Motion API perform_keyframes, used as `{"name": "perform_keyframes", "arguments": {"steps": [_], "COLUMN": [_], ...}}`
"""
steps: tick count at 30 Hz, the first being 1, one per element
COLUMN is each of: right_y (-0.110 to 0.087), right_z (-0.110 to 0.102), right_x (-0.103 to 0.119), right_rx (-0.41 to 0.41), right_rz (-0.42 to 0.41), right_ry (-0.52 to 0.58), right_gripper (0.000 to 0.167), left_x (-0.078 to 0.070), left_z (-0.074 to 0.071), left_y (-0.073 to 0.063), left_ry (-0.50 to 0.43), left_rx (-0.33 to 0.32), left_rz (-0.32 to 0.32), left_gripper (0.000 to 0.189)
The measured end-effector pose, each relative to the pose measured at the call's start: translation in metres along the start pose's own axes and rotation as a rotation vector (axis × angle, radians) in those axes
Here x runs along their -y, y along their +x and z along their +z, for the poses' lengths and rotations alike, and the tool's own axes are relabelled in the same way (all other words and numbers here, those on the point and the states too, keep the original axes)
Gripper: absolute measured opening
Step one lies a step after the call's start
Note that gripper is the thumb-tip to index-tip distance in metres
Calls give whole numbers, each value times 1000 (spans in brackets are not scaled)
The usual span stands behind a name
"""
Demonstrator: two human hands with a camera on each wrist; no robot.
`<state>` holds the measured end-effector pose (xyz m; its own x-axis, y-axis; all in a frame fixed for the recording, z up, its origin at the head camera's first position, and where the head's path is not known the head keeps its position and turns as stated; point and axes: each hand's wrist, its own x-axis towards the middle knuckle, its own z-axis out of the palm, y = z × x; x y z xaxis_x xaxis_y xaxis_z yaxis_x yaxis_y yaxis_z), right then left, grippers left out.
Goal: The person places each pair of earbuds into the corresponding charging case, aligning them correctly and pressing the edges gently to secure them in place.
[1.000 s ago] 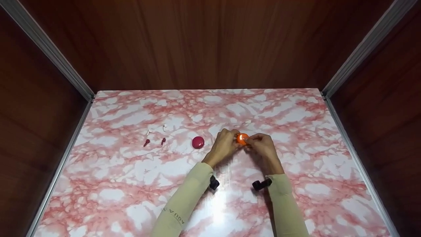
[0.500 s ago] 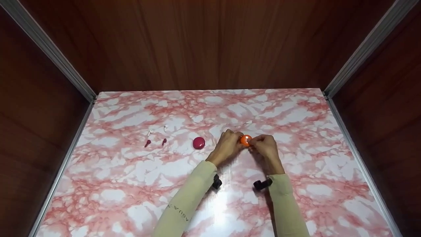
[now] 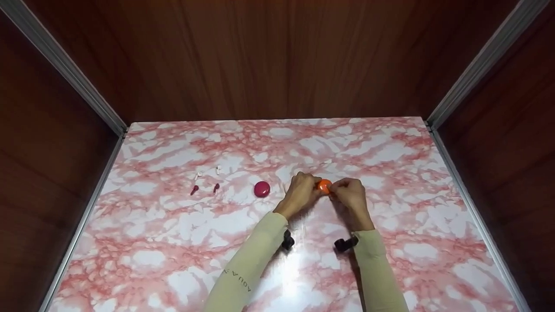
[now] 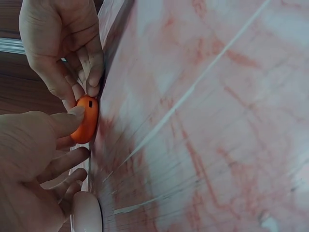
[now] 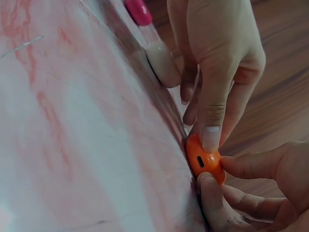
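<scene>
A small glossy orange earbud case (image 3: 324, 186) with a dark charging port stands on the marbled table between both hands. My left hand (image 3: 301, 190) holds it from the left, its thumb pressed on the port side in the left wrist view. From the right, my right hand (image 3: 350, 193) pinches the same case between thumb and fingers. Its lid appears closed. Beside the curled lower fingers of the left hand sits a whitish case (image 5: 161, 63), hidden behind that hand in the head view. Farther left lies a dark pink case (image 3: 262, 189).
Two white earbuds (image 3: 218, 170) and two dark red earbuds (image 3: 216, 188) lie on the left part of the table. Brown wood panels (image 3: 277, 60) with metal edge strips (image 3: 65, 69) wall the table at the back and sides.
Both hands and the orange case have shifted slightly to the right, the left hand most. Their grip on the case stays. The other cases and the earbuds keep their places.
</scene>
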<state>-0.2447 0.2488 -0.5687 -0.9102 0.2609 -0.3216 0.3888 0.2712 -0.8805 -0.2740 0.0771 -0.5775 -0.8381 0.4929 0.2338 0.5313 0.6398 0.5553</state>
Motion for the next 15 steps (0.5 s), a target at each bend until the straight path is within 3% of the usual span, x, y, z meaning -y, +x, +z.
{"name": "perform_keyframes", "arguments": {"steps": [3,10,15], "right_y": [0,1,2], "right_z": [0,1,-1], "right_x": [-2,-5,-2], "right_rx": [-32,16,-41], "right_rz": [-31,26,-32], "right_ry": [-91,117,-22], "right_gripper": [15,16,23], "left_x": [0,-2,2], "left_z": [0,1,-6], "left_y": [-1,-3,-5], "left_ry": [21,65,71], "left_rx": [7,34,17], "left_rz": [-18,-71,-112], "left_gripper": [20,23,25]}}
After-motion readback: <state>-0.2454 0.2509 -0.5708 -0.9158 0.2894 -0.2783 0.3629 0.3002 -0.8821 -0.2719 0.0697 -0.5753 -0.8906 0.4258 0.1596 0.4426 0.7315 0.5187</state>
